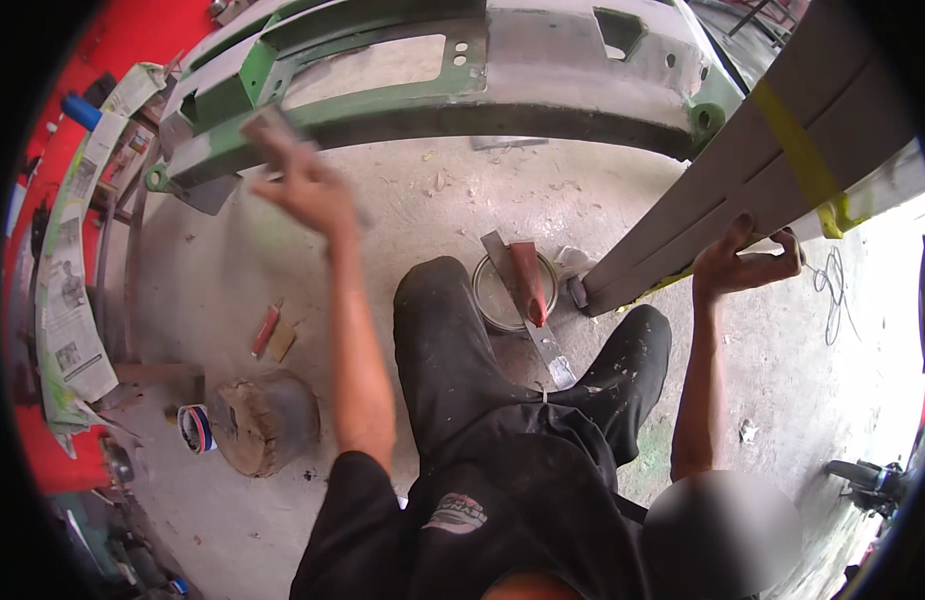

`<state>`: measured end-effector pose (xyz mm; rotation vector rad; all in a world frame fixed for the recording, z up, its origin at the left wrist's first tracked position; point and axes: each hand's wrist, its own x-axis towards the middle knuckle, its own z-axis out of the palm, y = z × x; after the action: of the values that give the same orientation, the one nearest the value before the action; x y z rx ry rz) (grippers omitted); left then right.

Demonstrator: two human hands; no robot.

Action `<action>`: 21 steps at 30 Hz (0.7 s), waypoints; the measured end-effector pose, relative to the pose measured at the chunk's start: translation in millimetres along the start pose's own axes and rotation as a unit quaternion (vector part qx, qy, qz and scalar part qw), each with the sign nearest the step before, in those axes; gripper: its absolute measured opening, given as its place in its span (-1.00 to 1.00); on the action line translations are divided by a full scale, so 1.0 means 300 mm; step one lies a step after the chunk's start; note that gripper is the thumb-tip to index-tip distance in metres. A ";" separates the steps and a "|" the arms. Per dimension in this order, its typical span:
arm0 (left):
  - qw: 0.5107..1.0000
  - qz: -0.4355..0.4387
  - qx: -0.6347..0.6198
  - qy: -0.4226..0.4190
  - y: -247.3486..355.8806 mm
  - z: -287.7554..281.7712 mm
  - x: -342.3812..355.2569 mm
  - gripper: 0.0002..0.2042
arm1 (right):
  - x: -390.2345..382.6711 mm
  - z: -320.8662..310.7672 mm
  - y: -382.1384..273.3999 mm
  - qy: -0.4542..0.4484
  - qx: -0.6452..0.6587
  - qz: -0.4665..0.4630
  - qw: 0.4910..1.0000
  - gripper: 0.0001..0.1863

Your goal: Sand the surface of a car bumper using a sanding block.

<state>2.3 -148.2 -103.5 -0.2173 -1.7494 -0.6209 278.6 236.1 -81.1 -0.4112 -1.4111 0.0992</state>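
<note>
My left hand [308, 190] is raised and shut on a flat grey block [268, 128], blurred by motion, pressed near the lower edge of a long green and grey metal frame [433, 95]. My right hand [748, 262] grips the lower edge of a slanted grey metal panel [773, 180] that has a yellow strap [798, 150] around it. Between my knees a round open tin [503, 300] stands on the concrete, with a red-handled scraper [528, 280] and a long flat blade [548, 345] lying across it.
A wooden stump [268, 420] and a small tin [195, 428] stand at the lower left. A red stick [266, 330] lies on the floor. Newspaper [68, 300] covers a red body panel along the left. Wire [833, 285] lies at the right.
</note>
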 end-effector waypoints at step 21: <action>0.868 0.239 -0.058 -0.431 0.692 -0.212 0.161 -0.47 | -0.035 0.004 0.009 -0.045 0.020 0.009 0.999 -0.41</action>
<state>137.8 -15.0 12.3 -1.1193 -2.3746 -0.2539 276.3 235.5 -91.6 -0.3907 -1.4920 0.1620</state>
